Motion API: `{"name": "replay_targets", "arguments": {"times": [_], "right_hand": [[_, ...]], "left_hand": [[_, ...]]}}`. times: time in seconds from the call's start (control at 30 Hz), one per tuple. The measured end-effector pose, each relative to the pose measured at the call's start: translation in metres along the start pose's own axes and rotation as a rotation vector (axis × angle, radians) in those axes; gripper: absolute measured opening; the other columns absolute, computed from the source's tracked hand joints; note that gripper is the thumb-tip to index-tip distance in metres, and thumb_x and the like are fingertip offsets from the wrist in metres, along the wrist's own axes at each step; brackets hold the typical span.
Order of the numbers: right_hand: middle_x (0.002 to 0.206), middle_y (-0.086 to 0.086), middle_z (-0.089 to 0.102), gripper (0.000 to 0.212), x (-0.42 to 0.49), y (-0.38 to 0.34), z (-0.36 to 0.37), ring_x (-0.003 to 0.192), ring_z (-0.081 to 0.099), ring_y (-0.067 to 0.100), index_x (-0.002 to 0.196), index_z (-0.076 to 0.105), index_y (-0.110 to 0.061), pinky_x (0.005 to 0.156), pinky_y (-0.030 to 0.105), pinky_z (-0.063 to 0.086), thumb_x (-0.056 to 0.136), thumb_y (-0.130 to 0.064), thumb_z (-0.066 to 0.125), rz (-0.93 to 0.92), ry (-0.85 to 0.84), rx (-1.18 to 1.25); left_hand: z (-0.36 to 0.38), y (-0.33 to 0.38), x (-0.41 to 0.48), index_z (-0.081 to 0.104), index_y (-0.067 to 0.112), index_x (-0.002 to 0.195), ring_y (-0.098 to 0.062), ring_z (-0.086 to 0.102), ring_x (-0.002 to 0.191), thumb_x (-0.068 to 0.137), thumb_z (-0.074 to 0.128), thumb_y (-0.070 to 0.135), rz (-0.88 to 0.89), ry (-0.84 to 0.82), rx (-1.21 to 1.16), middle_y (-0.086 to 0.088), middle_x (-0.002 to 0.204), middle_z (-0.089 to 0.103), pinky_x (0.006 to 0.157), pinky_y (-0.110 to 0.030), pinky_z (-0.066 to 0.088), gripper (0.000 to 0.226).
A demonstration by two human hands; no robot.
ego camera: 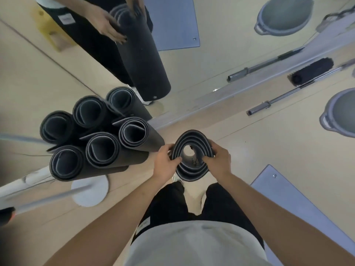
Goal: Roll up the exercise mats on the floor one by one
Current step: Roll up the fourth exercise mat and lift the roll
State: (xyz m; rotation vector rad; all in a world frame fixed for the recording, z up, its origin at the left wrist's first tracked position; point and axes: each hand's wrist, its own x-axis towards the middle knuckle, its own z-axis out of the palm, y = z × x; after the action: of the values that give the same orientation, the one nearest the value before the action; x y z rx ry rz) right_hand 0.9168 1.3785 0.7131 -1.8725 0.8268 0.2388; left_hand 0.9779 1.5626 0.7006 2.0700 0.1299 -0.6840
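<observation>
I look straight down at a rolled dark grey mat point(192, 138) standing on end in front of my feet. My left hand point(166, 162) grips the left side of its top rim, fingers curled into the layers. My right hand point(219, 159) grips the right side the same way. Between the two hands the roll's opening is squeezed into an oval. Several other rolled mats point(99, 139) stand upright in a cluster to the left. A flat blue-grey mat point(292, 200) lies on the floor at lower right.
A wall mirror point(192, 64) right ahead reflects me and the held roll. A barbell point(295, 93) with a black pad lies along the mirror's base at right, beside a grey half-ball trainer point(340, 114). A white round stand base point(90, 191) sits at lower left.
</observation>
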Motion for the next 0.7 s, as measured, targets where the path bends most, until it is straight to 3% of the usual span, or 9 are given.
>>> {"name": "replay_targets", "arguments": {"times": [0.17, 0.27, 0.47, 0.63, 0.7], "right_hand": [[0.081, -0.014, 0.075, 0.065, 0.077, -0.013, 0.04, 0.077, 0.071, 0.011, 0.128, 0.067, -0.044, 0.078, 0.042, 0.063, 0.077, -0.003, 0.065, 0.04, -0.021, -0.006], [0.079, -0.011, 0.073, 0.063, 0.12, -0.017, 0.061, 0.077, 0.07, 0.015, 0.127, 0.069, -0.039, 0.077, 0.043, 0.062, 0.077, -0.001, 0.065, 0.035, -0.021, -0.007], [0.085, -0.009, 0.073, 0.06, 0.188, -0.025, 0.097, 0.082, 0.071, 0.019, 0.126, 0.07, -0.034, 0.079, 0.043, 0.064, 0.08, 0.004, 0.065, 0.073, 0.007, 0.016], [0.099, -0.003, 0.074, 0.059, 0.221, -0.027, 0.132, 0.093, 0.071, 0.023, 0.132, 0.067, -0.031, 0.085, 0.042, 0.062, 0.084, 0.003, 0.064, 0.102, 0.006, 0.04], [0.103, -0.002, 0.075, 0.055, 0.231, -0.02, 0.144, 0.097, 0.07, 0.024, 0.132, 0.066, -0.031, 0.092, 0.045, 0.06, 0.085, -0.002, 0.065, 0.111, -0.073, 0.033]], "left_hand": [[-0.009, -0.006, 0.078, 0.061, 0.013, 0.131, -0.023, 0.064, 0.111, 0.084, 0.077, 0.006, -0.039, 0.048, 0.108, -0.004, 0.121, 0.065, 0.102, -0.042, 0.052, 0.05], [-0.012, -0.006, 0.118, 0.061, 0.012, 0.129, -0.023, 0.063, 0.109, 0.086, 0.075, 0.007, -0.059, 0.064, 0.17, -0.004, 0.118, 0.065, 0.1, -0.044, 0.051, 0.046], [-0.027, -0.001, 0.188, 0.064, 0.013, 0.128, -0.017, 0.064, 0.098, 0.087, 0.073, 0.007, -0.049, 0.07, 0.234, 0.003, 0.106, 0.066, 0.088, -0.033, 0.051, 0.042], [-0.044, -0.009, 0.223, 0.062, 0.014, 0.131, -0.017, 0.062, 0.099, 0.093, 0.068, 0.009, 0.005, 0.02, 0.327, -0.005, 0.113, 0.07, 0.086, -0.036, 0.052, 0.039], [-0.048, -0.022, 0.224, 0.057, 0.02, 0.139, -0.024, 0.063, 0.112, 0.095, 0.064, 0.011, 0.052, -0.042, 0.421, -0.007, 0.128, 0.068, 0.096, -0.039, 0.051, 0.046]]}}
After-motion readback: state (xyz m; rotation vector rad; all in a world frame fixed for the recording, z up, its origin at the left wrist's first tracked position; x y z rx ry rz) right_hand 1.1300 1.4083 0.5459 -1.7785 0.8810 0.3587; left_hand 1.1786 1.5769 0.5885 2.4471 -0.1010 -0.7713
